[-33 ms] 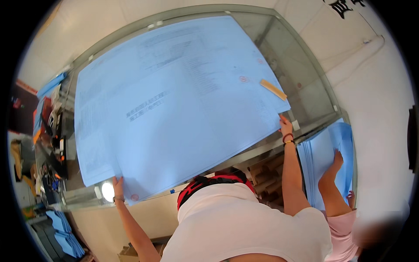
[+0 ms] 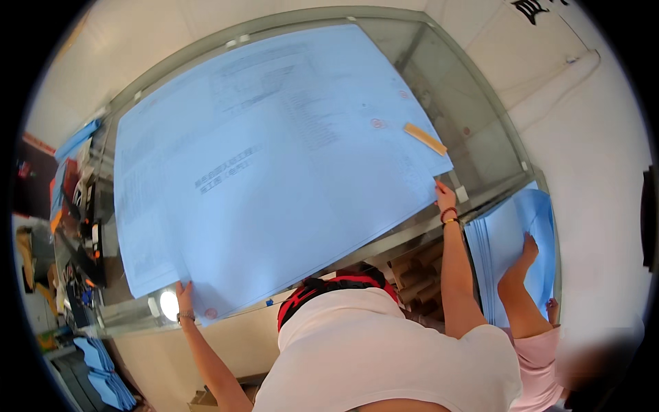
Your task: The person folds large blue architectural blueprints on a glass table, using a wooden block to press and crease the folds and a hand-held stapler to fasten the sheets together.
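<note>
A large light-blue printed paper sheet (image 2: 274, 226) lies spread over the glass-topped table (image 2: 473, 103), with another blue sheet showing beneath it at the left and right edges. At its near left corner, my left hand (image 2: 184, 295) pinches the edge between thumb and fingers. My right hand (image 2: 445, 197) grips the near right corner in the same way, a bracelet on its wrist. A narrow yellowish strip (image 2: 425, 139) lies on the blue paper near the right edge, just beyond my right hand. Faint dark print and small red round stamps show on the paper.
On the right, another person's hand (image 2: 529, 248) rests on a stack of folded blue sheets (image 2: 498, 250). Brown cardboard tubes (image 2: 417, 275) sit under the table's near edge. Assorted tools and boxes crowd the left end, with folded blue papers (image 2: 106, 374) lower down.
</note>
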A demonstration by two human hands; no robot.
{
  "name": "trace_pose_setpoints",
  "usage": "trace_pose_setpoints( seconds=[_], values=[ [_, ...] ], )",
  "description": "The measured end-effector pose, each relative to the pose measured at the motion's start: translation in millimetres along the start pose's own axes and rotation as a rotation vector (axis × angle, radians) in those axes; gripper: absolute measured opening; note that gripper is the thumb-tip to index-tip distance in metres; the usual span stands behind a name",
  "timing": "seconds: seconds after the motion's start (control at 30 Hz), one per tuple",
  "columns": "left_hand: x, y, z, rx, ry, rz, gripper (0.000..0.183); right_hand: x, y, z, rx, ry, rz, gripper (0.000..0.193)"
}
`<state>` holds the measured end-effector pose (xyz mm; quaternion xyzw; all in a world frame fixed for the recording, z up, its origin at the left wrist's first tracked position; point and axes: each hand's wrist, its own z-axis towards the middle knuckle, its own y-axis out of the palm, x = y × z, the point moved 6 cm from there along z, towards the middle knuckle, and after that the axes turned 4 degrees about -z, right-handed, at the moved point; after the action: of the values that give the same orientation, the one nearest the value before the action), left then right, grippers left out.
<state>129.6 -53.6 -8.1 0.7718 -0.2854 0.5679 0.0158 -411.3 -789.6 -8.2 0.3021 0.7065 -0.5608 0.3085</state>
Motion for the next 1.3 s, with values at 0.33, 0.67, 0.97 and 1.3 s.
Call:
trace_pose_setpoints(
  seconds=[0.33, 0.67, 0.97, 1.3],
  values=[
    [-30, -10, 21, -0.121, -0.119, 0.013, 0.038, -39, -6, 26, -0.105, -0.273, -0.227, 0.032],
    [1, 17, 13, 0.31, 0.229, 0.382, 0.042, -80, 51, 105, -0.138, -0.279, 0.185, 0.025],
    [2, -3, -13, 0.404, 0.395, 0.731, 0.044, -91, 82, 99, -0.167, -0.144, 0.059, 0.026],
    [2, 13, -9, 0.281, 0.128, 0.622, 0.053, -88, 83, 96, -0.225, -0.158, 0.125, 0.026]
  ],
)
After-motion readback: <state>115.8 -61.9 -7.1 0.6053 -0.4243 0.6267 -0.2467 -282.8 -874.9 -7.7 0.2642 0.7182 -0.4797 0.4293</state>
